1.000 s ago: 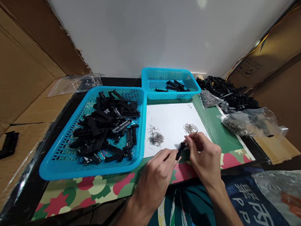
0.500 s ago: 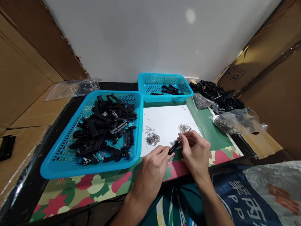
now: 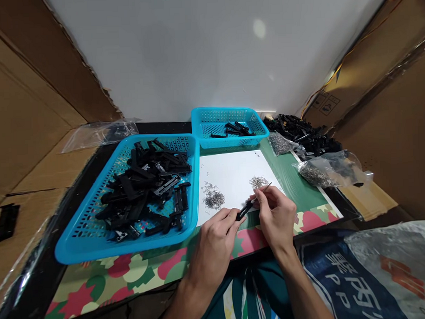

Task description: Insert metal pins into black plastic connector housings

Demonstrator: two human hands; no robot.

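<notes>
Between my hands, over the front of a white sheet, is a small black plastic part. My left hand is closed on its near end. My right hand pinches a thin pointed metal tool, whose lower end meets the black part's far end; the exact contact is hidden by the fingers. Just beyond my right fingers lies a small pile of tiny metal pieces. A darker pile of tiny wire springs sits on the sheet, beyond my left hand.
A large blue basket full of black parts stands left. A smaller blue basket with several black parts is behind the sheet. At right are a heap of black parts and clear bags of small metal pieces. Cardboard walls flank the table.
The view has shifted slightly. Both hands keep the same hold on the black part and the thin tool, with hardly any movement between them.
</notes>
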